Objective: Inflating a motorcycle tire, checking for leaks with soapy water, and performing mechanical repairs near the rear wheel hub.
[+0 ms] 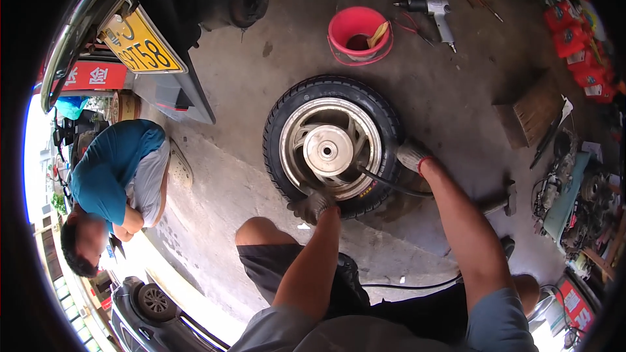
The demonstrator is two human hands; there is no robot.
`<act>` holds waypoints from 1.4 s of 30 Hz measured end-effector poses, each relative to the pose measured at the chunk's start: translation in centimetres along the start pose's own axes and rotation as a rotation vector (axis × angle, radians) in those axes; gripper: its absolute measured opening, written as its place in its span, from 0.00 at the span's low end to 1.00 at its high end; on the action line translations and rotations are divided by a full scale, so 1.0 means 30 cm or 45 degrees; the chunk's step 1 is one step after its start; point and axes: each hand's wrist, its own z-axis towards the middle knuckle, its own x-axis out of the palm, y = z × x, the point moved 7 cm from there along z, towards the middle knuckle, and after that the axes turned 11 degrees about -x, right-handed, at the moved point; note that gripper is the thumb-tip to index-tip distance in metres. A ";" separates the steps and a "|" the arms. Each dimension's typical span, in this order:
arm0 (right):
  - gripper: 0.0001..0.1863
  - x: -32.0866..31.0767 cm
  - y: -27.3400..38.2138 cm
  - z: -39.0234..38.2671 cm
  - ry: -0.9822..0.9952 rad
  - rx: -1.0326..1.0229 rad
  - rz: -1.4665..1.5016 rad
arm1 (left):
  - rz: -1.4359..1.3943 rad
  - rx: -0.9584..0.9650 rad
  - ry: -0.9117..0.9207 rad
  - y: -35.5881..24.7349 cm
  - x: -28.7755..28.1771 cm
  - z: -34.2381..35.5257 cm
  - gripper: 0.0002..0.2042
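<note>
A motorcycle wheel lies on the floor with a black tire [279, 130] around a silver rim [327, 150]. A black hose [399, 189] runs from the inner rim, near the hub's lower right. My left hand [311, 205], in a grey glove, grips the tire's lower left edge by the rim. My right hand [413, 156], in a red-cuffed grey glove, grips the tire's right edge, above the hose.
A red bucket [339, 29], impact wrench [442, 19], cardboard box [523, 117], hammer [511, 199] and piled metal parts [590, 192] surround the wheel. A person [107, 176] crouches at left beside a vehicle's rear with a yellow plate [140, 39].
</note>
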 end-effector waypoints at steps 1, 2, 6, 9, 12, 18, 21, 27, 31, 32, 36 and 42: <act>0.33 -0.042 0.035 0.032 -0.035 -0.087 0.022 | 0.024 0.011 0.110 0.004 0.029 0.010 0.47; 0.34 -0.070 0.053 0.057 -0.015 -0.079 0.094 | 0.118 0.026 0.161 0.014 0.051 0.019 0.48; 0.38 -0.118 0.110 0.080 -0.037 -0.135 0.150 | 0.103 0.079 0.176 0.030 0.087 0.055 0.40; 0.40 -0.078 0.145 0.085 -0.025 -0.213 0.170 | 0.110 0.129 0.223 0.011 0.089 0.036 0.35; 0.37 -0.091 0.106 0.073 -0.327 0.091 0.048 | 0.101 0.050 -0.013 -0.003 -0.004 -0.012 0.38; 0.33 -0.144 0.040 0.074 -0.031 -0.091 0.116 | -0.036 0.031 0.057 -0.034 -0.075 -0.061 0.44; 0.19 -0.247 -0.077 0.021 -0.285 -0.346 0.456 | 0.045 0.005 0.057 -0.036 -0.060 -0.053 0.45; 0.10 -0.208 -0.509 -0.351 0.588 -1.074 -1.615 | -0.133 0.096 0.099 -0.044 -0.121 -0.102 0.44; 0.09 -0.158 -0.691 -0.502 0.803 -0.628 -0.340 | -0.204 0.073 0.030 -0.031 -0.166 -0.140 0.44; 0.10 -0.143 -0.748 -0.509 0.731 -0.189 0.272 | -0.236 0.115 0.040 -0.030 -0.167 -0.146 0.45; 0.15 -0.076 -0.776 -0.493 0.651 0.082 0.846 | -0.330 0.231 0.080 -0.017 -0.173 -0.159 0.41; 0.16 -0.047 -0.733 -0.476 0.573 0.190 1.013 | -0.562 1.448 0.013 -0.040 -0.243 -0.462 0.14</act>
